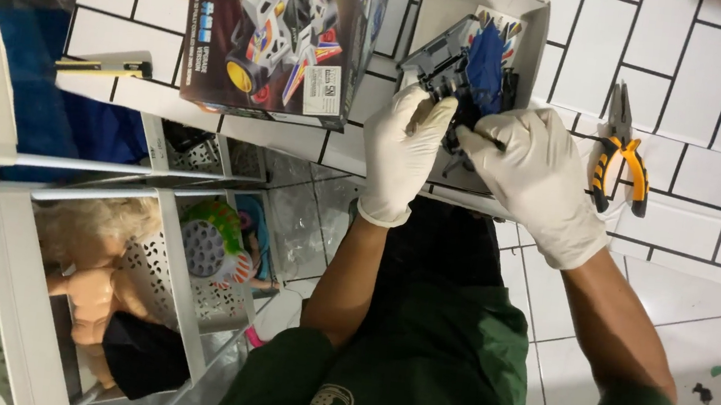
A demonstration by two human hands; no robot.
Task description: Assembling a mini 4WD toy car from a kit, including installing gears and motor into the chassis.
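Pinching dark chassis (448, 68), left hand (403, 149), right hand (537, 179)

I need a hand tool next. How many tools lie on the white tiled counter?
2: orange-handled pliers right of the open box, and a yellow-and-black utility knife left of the toy car box. Others may be hidden.

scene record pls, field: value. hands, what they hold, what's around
left hand: gloved left hand, gripping the dark grey model car chassis
right hand: gloved right hand, on the same chassis, fingertips at its lower edge
chassis: over the open white box tray, blue part on top
surface: white tiled counter
right of hands: pliers with orange-black handles, lying flat, untouched
left of hands: printed toy car box
far left: yellow-black utility knife
below left: white shelf bins with a doll
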